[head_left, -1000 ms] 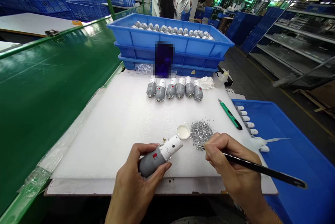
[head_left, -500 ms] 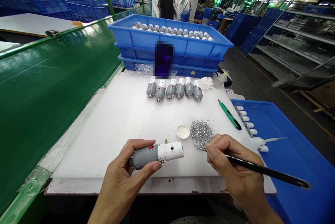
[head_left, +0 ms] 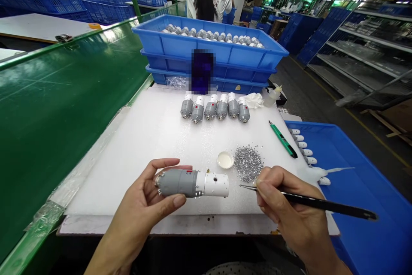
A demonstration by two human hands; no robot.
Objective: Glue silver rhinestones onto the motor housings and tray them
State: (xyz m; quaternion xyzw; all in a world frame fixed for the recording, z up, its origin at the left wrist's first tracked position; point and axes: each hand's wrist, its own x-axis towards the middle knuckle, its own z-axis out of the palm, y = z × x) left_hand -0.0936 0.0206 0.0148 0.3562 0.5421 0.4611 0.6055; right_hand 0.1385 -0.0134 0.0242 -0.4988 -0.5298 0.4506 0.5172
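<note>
My left hand point(head_left: 146, 200) is closed round the grey end of a grey-and-white spacecraft model point(head_left: 185, 182), which lies nearly level with its white end to the right. In my right hand point(head_left: 286, 206) is a pair of black tweezers point(head_left: 318, 202), held like a pen. The metal tips point left, just short of the white end and apart from it; whether they pinch a tiny piece I cannot make out. Behind the tips lies a pile of small silvery bits point(head_left: 248, 163), with a small round white cap point(head_left: 225, 160) of pale liquid beside it.
Several similar models point(head_left: 210, 110) stand in a row at the back of the white foam sheet point(head_left: 135, 150). A green utility knife point(head_left: 283, 139) lies right. Blue crates point(head_left: 180, 49) rise behind; a blue bin point(head_left: 350, 167) sits right. A person point(head_left: 209, 2) is beyond.
The tweezers have moved away from the edge of the silvery pile, slightly toward the model. My left hand has shifted its grip, and the model now lies more level.
</note>
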